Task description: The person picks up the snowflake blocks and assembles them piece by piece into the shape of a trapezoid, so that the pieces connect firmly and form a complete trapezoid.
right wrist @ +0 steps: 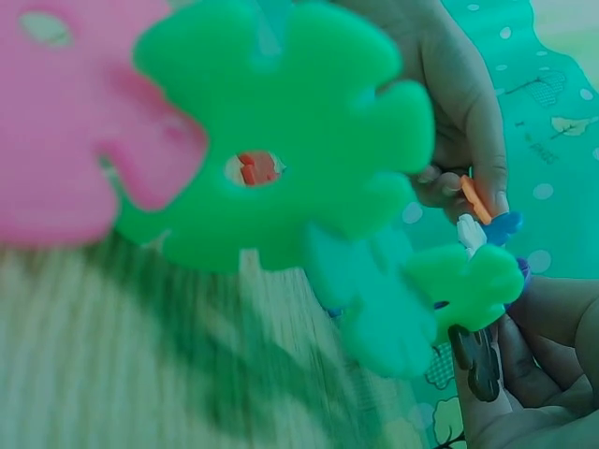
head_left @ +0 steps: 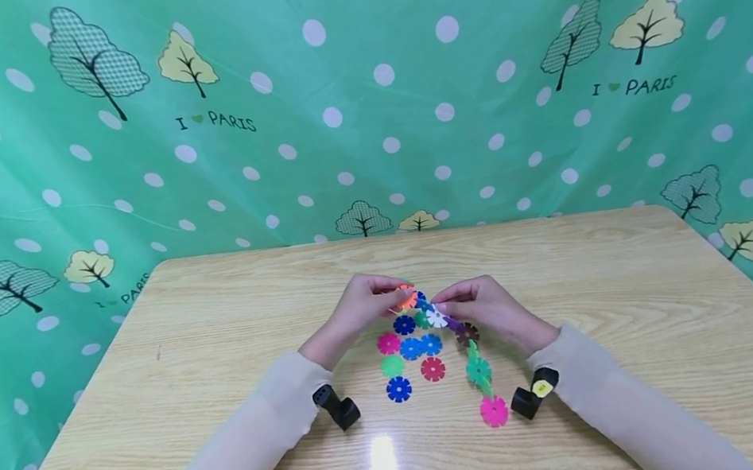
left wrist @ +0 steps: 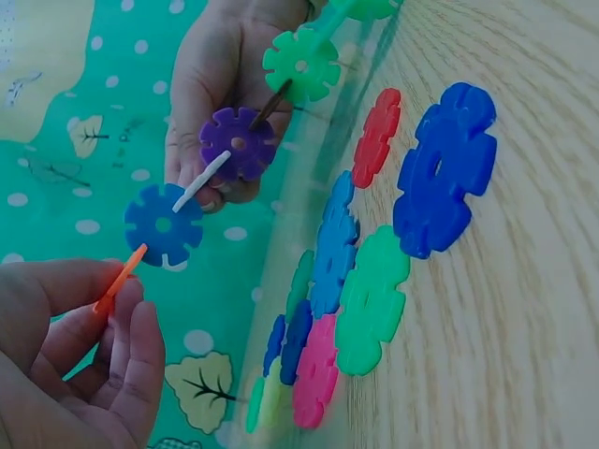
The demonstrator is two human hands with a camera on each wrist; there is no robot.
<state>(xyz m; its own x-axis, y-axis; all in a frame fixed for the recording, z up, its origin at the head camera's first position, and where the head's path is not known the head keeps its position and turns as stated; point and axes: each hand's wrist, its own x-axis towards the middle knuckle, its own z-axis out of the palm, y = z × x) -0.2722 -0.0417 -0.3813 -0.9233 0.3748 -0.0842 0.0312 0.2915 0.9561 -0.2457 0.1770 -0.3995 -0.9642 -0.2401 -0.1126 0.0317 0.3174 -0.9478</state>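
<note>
A chain of notched plastic discs joined edge to edge spans both hands. My left hand [head_left: 362, 301] pinches the orange disc [left wrist: 122, 279] at one end between thumb and fingers. Slotted to it is a blue disc [left wrist: 150, 220], followed by a white disc [head_left: 436, 316] and a purple disc [left wrist: 238, 142]. That purple disc is held by my right hand [head_left: 488, 306], its fingers behind the chain. Beyond it, a brown disc [head_left: 467, 333], green discs [left wrist: 301, 65] and a teal disc [head_left: 478, 370] trail toward the pink end disc [head_left: 494, 411].
Several loose discs lie flat left of the chain on the wooden table [head_left: 248, 301], among them a pink one [head_left: 388, 342], a light green one [head_left: 392, 365], a red one [head_left: 432, 369] and a dark blue one [head_left: 399, 389]. A patterned green curtain [head_left: 364, 148] hangs behind.
</note>
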